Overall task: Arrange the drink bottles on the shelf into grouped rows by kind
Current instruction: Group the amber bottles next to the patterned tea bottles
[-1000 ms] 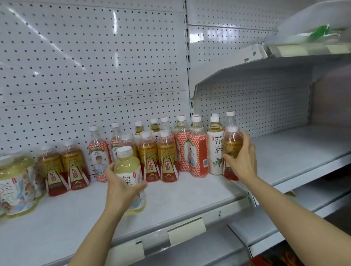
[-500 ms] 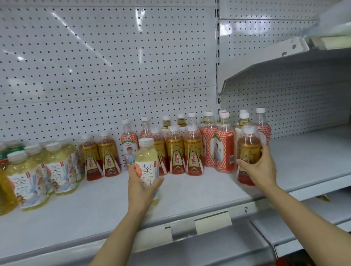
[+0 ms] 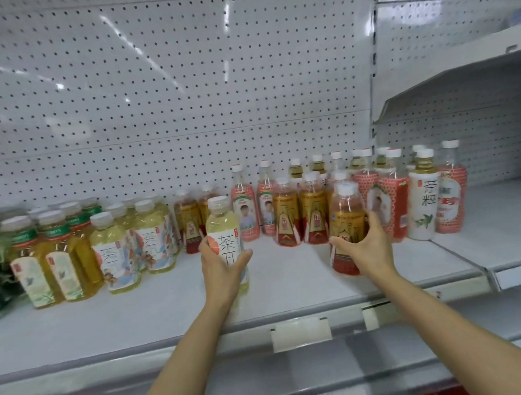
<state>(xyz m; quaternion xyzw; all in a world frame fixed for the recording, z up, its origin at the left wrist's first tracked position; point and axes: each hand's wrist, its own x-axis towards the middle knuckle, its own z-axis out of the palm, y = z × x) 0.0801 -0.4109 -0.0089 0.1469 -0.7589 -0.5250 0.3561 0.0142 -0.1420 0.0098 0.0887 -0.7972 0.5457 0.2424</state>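
You are bringing both bottles nearer the shelf's [image 3: 288, 289] front edge: left hand [image 3: 219, 264] hugging the yellow bottle [image 3: 224, 229], right hand [image 3: 366, 246] hugging the red bottle [image 3: 345, 220].

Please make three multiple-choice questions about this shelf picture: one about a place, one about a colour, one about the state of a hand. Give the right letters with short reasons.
1. Where does the white-bodied tea bottle stand?
A. far left, among the green-labelled bottles
B. right part of the row, beside the red-patterned bottles
C. on the upper shelf

2. What colour is the drink in the bottle held by the left hand?
A. pale yellow
B. dark red
C. blue

3. What is the right hand doing?
A. lying flat on the shelf
B. hanging free
C. gripping a gold-labelled bottle

Answers:
1 B: it stands next to the red-patterned bottles on the right.
2 A: the pale yellow bottle shows light liquid above its label.
3 C: its fingers curl round the gold-labelled bottle.
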